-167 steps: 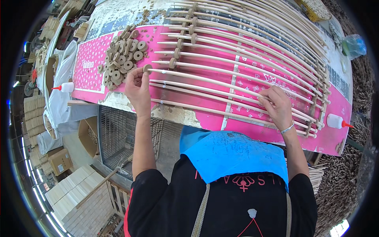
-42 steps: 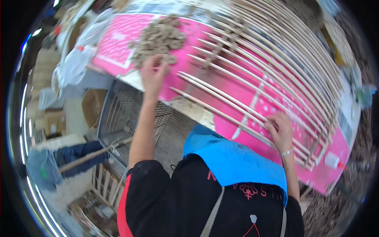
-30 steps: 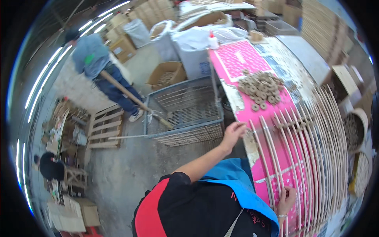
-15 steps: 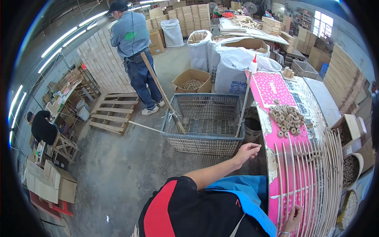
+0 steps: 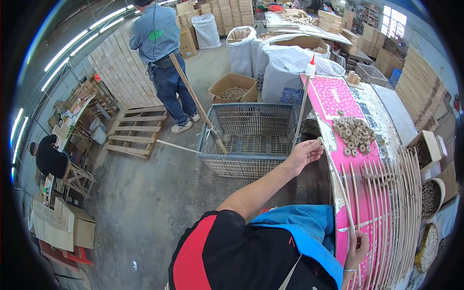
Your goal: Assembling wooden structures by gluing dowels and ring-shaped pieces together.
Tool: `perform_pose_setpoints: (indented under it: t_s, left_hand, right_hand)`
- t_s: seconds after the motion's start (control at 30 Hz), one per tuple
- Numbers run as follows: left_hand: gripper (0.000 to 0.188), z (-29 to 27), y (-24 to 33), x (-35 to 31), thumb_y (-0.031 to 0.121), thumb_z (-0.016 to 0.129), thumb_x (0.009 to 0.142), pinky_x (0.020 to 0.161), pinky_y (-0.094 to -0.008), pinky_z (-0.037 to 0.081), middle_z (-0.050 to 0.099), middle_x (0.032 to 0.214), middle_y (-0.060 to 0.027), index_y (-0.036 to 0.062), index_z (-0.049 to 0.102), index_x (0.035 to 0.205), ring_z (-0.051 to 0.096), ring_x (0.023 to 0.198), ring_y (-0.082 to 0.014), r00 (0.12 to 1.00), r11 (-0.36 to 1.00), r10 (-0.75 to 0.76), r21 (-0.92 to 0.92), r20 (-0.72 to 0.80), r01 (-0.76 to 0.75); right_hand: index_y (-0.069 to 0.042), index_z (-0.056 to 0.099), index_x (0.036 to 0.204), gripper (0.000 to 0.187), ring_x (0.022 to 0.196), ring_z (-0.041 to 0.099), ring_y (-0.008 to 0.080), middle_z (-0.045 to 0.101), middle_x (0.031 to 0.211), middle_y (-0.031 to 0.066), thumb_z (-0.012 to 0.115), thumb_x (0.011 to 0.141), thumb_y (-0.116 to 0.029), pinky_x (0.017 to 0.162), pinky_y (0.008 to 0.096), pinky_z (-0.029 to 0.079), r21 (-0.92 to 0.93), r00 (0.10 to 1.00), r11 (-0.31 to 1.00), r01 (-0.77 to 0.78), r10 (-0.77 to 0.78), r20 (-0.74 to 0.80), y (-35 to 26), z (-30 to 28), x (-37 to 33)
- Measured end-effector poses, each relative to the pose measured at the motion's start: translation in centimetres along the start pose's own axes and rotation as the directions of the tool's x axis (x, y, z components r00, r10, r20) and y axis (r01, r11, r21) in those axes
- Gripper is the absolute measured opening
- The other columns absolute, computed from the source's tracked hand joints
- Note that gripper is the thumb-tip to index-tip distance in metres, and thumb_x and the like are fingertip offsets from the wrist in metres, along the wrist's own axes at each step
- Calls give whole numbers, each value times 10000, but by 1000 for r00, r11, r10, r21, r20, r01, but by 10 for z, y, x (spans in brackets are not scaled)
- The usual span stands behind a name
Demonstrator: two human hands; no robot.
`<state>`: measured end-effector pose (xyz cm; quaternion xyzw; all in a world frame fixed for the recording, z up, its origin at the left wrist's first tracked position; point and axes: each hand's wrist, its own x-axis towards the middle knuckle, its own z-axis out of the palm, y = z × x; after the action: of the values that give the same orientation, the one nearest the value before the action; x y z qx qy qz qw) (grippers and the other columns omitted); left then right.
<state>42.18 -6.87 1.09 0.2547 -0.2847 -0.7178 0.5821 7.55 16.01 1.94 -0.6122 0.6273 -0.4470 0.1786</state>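
Note:
My right hand [image 5: 356, 247] is closed around a long thin wooden rod [image 5: 340, 186], raised at a slant over the near edge of the bench [image 5: 331, 166]. The rod's far tip meets the fingers of my left hand [image 5: 305, 155]. That hand pinches a small tan wooden piece [image 5: 320, 140] at the tip; whether it is one of the rings, and whether it is on the rod, is too small to tell. A heap of small wooden rings [image 5: 355, 135] lies on the pink sheet. Several more wooden rods [image 5: 401, 212] lie side by side, short wooden pieces [image 5: 379, 179] among them.
A grey plastic crate [image 5: 246, 164] with wooden sticks stands on the floor left of the bench. A white glue bottle [image 5: 311, 68] with a red tip stands at the bench's far end. Beyond are a carton of small pieces [image 5: 234, 92], white sacks [image 5: 295, 67], a pallet [image 5: 137, 130] and a standing co-worker [image 5: 159, 43].
My right hand has closed on a rod and raised it off the row. The rod's tip now meets my left hand, which has risen slightly in the view.

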Motion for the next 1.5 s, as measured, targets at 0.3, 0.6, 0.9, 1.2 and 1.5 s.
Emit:
perform_pose_setpoints:
  t_s: [0.3,0.6,0.9,1.2,1.5]
  left_hand:
    - [162,-4,27,9,159,667,1009,827,-293,597,739,950,-89,10,700,1061,701,879,-163,999,999,12,-51,-36,-13]
    - [507,-21,-8,48,385,682,1026,949,-315,566,689,1152,-54,24,609,1373,671,1048,-157,985,987,-154,-34,81,157]
    - [382,-5,-16,60,292,701,1024,919,-297,578,724,1089,-53,19,655,1287,691,987,-138,972,971,-226,91,65,220]
    - [266,24,-33,66,217,710,1018,885,-273,561,730,1073,-30,47,681,1221,690,993,-116,953,926,-294,265,67,267]
    - [290,41,-53,73,169,699,1020,879,-285,567,733,1108,-52,14,668,1263,693,1002,-125,946,907,-313,322,82,272]
  right_hand:
    - [-3,693,991,65,684,498,113,551,810,42,723,939,-29,598,277,375,-89,1000,996,0,-2,-19,-22,2,16]
    - [-10,721,988,84,685,520,123,586,815,48,750,917,-44,589,289,376,-110,989,984,-142,135,-68,-28,6,13]
    - [-15,729,994,95,711,577,155,613,832,69,757,908,-45,615,304,431,-135,974,965,-223,217,-61,-19,-8,10]
    - [-5,719,1003,130,751,627,171,653,875,89,768,882,-16,631,305,470,-160,969,957,-243,233,-81,-3,-13,34]
    - [-9,720,970,92,687,617,225,620,810,113,730,937,-94,605,362,458,-215,959,939,-269,239,-155,-4,-20,50]
